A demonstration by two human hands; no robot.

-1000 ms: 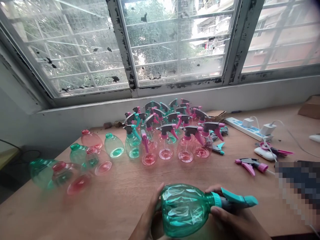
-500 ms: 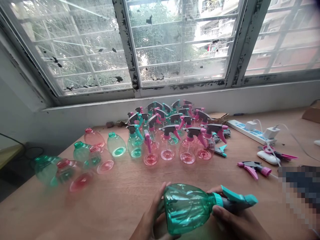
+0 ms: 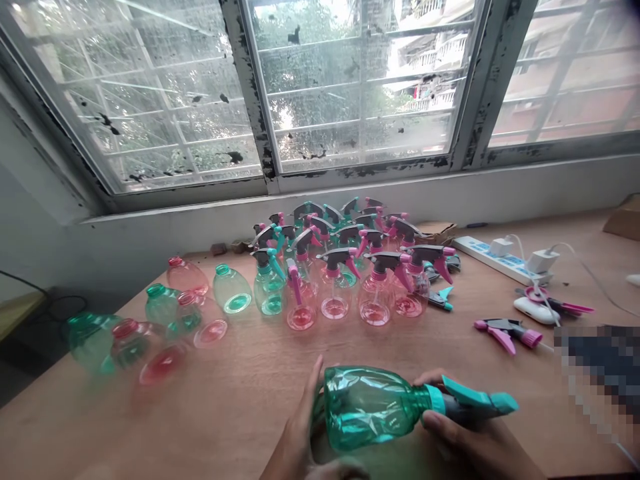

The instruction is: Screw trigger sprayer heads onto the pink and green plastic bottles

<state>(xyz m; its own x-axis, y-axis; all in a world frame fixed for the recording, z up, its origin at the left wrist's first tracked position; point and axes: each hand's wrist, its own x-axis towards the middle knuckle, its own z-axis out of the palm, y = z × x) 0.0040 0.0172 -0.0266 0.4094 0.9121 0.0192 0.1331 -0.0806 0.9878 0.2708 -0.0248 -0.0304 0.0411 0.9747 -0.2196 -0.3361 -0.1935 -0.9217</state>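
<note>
A green transparent spray bottle lies sideways in front of me, its base toward the left. A teal collar and a grey and teal spray head are on its neck. My right hand is closed around the spray head, the thumb beside the collar. My left hand is at the bottle's base with its fingers apart; the index finger points up beside the base, and the thumb is below the bottle. Part of the left fingers is hidden behind the green plastic.
Several pink and green spray bottles with heads stand by the window wall. Headless bottles are at the left. On the right lie a loose pink and grey spray head, a white power strip and a pink-handled tool.
My left fingers have spread and loosened from the bottle's base. The bottle has turned slightly about its length and shifted a little left, with my right hand still on the spray head.
</note>
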